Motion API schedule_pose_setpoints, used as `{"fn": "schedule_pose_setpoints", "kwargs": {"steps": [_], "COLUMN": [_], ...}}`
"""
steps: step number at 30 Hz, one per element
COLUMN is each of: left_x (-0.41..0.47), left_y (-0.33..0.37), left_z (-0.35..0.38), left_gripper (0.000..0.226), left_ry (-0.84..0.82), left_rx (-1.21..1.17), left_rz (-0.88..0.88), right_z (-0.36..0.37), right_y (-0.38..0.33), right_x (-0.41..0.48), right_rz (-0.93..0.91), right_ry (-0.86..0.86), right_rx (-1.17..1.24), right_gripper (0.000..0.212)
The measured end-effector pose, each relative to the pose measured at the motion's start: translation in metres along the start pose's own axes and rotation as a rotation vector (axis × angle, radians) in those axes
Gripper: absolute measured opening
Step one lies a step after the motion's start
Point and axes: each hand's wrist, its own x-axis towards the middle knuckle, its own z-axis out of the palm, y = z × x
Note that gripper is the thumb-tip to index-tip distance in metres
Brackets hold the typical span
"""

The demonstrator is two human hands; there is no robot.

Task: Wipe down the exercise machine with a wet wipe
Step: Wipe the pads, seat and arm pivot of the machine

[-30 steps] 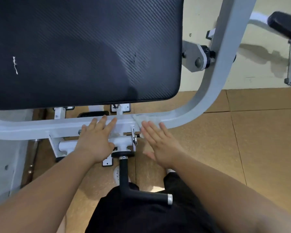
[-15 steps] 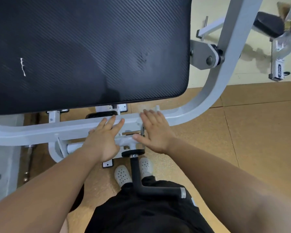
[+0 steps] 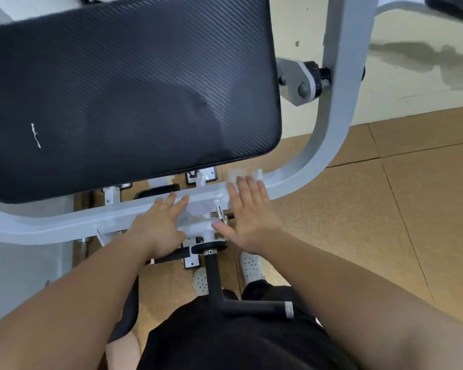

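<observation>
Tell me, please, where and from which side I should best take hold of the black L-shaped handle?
Probably the short cross-bar of the black L-shaped handle, between the bend and its silver end cap. Come from above, fingers wrapping round it: that bar lies crosswise, is bare and round, while the stem runs up to the crowded white frame.

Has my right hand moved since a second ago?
Yes. The right hand slid forward, away from the body: its fingertips lay on the near side of the white bar, and now reach its far edge, on the wipe.
</observation>
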Motion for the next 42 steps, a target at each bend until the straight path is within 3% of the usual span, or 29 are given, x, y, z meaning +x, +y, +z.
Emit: {"fn": "schedule_pose_setpoints", "kwargs": {"steps": [3,7,12,17,21,25,28,32,36,42], "left_x": [0.001,0.002,0.002,0.005,0.009,0.01,0.009,0.01,0.011,0.008], "left_y": [0.002,-0.007,-0.01,-0.015,-0.021,-0.022,-0.023,-0.024,-0.025,-0.031], "left_z": [-0.004,-0.012,-0.014,-0.024,-0.027,-0.027,-0.027,-0.024,-0.019,-0.008], "left_gripper": [0.09,0.092,0.092,0.087,0.084,0.081,0.081,0.08,0.081,0.081], "left_ry": [-0.033,-0.079,-0.096,-0.14,-0.15,-0.149,-0.14,-0.113,-0.089,-0.015], "left_rx": [0.001,0.028,0.131,0.27,0.267,0.281,0.28,0.268,0.254,0.185], "left_rz": [-0.006,0.027,0.064,0.148,0.195,0.216,0.21,0.2,0.197,0.222], "right_z": [0.01,0.008,-0.014,0.0,0.031,0.016,-0.004,0.008,0.02,-0.001], "right_y": [-0.014,-0.024,0.003,-0.037,-0.091,-0.06,-0.017,-0.006,-0.024,0.002], "right_x": [-0.005,-0.008,0.026,0.027,0.015,0.023,0.036,0.024,0.001,0.007], "right_rz": [0.055,0.42,0.745,0.718,0.656,0.785,0.834,0.712,0.401,0.043], "right_ry": [0.011,0.107,0.241,0.33,0.246,0.312,0.422,0.371,0.155,0.051], "right_rx": [0.091,0.346,0.524,0.723,0.948,0.967,0.827,0.593,0.201,0.018], "right_gripper": [0.098,0.101,0.104,0.1,0.105,0.108,0.106,0.102,0.099,0.095]}}
